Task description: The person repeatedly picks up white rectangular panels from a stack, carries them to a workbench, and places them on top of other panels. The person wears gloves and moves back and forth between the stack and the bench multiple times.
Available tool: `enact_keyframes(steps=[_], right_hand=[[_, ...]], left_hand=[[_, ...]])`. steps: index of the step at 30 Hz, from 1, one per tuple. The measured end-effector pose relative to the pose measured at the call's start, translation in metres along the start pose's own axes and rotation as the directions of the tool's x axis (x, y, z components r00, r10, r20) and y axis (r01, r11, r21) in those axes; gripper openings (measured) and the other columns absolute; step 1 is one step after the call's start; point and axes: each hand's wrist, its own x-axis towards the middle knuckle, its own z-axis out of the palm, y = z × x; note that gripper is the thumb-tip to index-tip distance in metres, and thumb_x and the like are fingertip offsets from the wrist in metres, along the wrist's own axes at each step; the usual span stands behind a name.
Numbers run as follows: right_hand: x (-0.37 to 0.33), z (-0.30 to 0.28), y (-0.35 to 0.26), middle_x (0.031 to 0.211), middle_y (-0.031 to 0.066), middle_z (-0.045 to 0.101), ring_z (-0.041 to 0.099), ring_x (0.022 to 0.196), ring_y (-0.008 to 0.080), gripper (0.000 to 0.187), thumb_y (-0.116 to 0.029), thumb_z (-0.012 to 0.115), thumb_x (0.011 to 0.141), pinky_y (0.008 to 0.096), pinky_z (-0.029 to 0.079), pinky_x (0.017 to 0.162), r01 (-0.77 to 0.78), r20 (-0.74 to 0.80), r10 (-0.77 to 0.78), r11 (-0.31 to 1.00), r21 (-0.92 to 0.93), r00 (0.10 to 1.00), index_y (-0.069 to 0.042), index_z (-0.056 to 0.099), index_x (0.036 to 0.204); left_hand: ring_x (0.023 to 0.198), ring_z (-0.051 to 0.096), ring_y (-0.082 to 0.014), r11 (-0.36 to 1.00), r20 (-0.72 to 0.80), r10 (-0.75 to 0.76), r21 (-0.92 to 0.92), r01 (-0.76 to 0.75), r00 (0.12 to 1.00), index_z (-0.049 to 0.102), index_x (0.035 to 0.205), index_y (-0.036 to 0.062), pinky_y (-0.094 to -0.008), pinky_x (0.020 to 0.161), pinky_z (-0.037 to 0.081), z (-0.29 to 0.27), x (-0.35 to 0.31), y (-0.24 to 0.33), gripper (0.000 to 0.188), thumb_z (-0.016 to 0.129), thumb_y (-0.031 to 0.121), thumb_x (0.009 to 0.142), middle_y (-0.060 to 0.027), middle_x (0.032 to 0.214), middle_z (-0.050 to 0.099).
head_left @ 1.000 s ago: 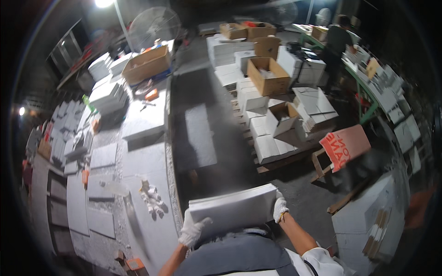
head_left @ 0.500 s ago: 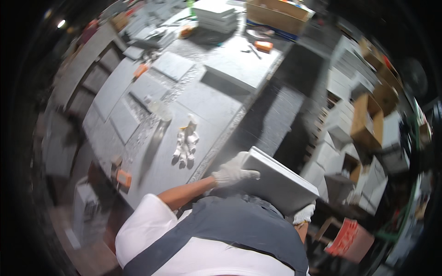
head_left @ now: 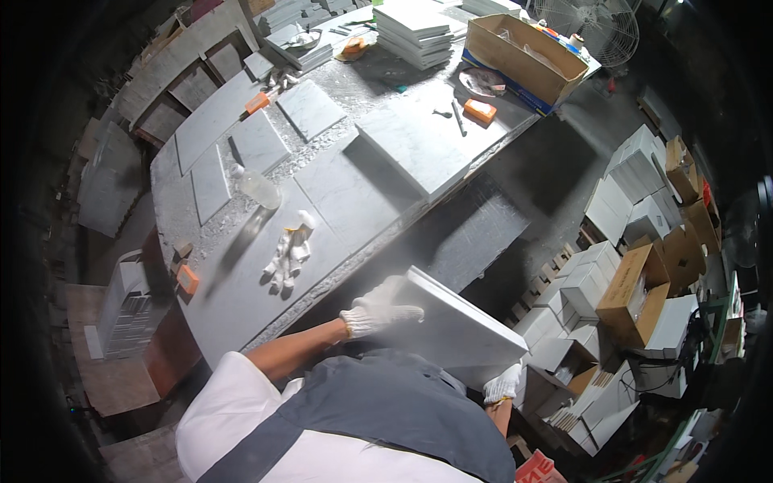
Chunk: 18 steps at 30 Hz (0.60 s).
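Observation:
Both my hands wear white knitted gloves. Between them, in front of my body and beside the table's right edge, is a pale marble slab [head_left: 463, 334]. Its long white edge shows a line along it; whether this is one slab or two together I cannot tell. My left hand [head_left: 383, 309] is closed on its left end, fingers lying over the face. Around the lower right corner my right hand [head_left: 503, 384] is closed, partly hidden. A pair of loose white gloves [head_left: 288, 256] lies on the table near my left arm, next to a clear plastic bottle [head_left: 258, 190].
The dusty worktable [head_left: 233, 310] bears flat marble slabs [head_left: 419, 153], a stack of tiles [head_left: 413, 36], orange blocks [head_left: 481, 111] and an open cardboard box [head_left: 523, 60]. White cartons [head_left: 584, 282] crowd the floor at right. A fan [head_left: 592, 24] stands at the far end.
The view has turned, so the table and cartons sit differently in it and the fan now shows. Both hands keep hold of the slab, which appears slightly further left and lower.

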Motion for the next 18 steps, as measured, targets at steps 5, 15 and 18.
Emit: enact_keyframes(steps=[5, 15, 18], right_hand=[[0.023, 0.030, -0.011, 0.119, 0.0105, 0.066, 0.065, 0.103, 0.0274, 0.049, -0.046, 0.042, 0.105, 0.0425, 0.056, 0.089, -0.051, 0.020, 0.051, 0.999, -0.007, 0.998, -0.004, 0.061, 0.123], [0.022, 0.115, -0.003, 0.125, 0.0100, 0.065, 0.064, 0.108, 0.0275, 0.060, -0.054, 0.040, 0.104, 0.0417, 0.054, 0.093, -0.028, -0.075, 0.023, 0.998, -0.060, 0.997, -0.002, 0.058, 0.128], [0.027, 0.165, 0.001, 0.128, 0.0098, 0.064, 0.063, 0.110, 0.0275, 0.065, -0.057, 0.040, 0.103, 0.0410, 0.053, 0.095, -0.017, -0.076, 0.009, 0.995, -0.100, 0.997, -0.001, 0.057, 0.131]], left_hand=[[0.126, 0.055, -0.0324, 0.993, 0.011, 0.033, -0.118, -0.032, 0.999, 0.042, 0.145, 0.0008, -0.0399, 0.108, 0.043, -0.014, 0.039, -0.004, 0.091, 0.079, 0.052, 0.078, -0.0220, 0.137, 0.055], [0.082, 0.068, -0.0228, 0.891, 0.052, 0.233, -0.412, -0.191, 0.971, 0.071, 0.098, 0.0010, -0.0359, 0.081, 0.054, -0.094, 0.136, 0.018, 0.036, 0.075, 0.033, 0.081, -0.0128, 0.086, 0.073], [0.079, 0.069, -0.0209, 0.907, 0.062, 0.195, -0.390, -0.156, 0.979, 0.073, 0.098, 0.0037, -0.0356, 0.075, 0.055, -0.140, 0.162, 0.030, 0.038, 0.074, 0.038, 0.083, -0.0105, 0.087, 0.074]])
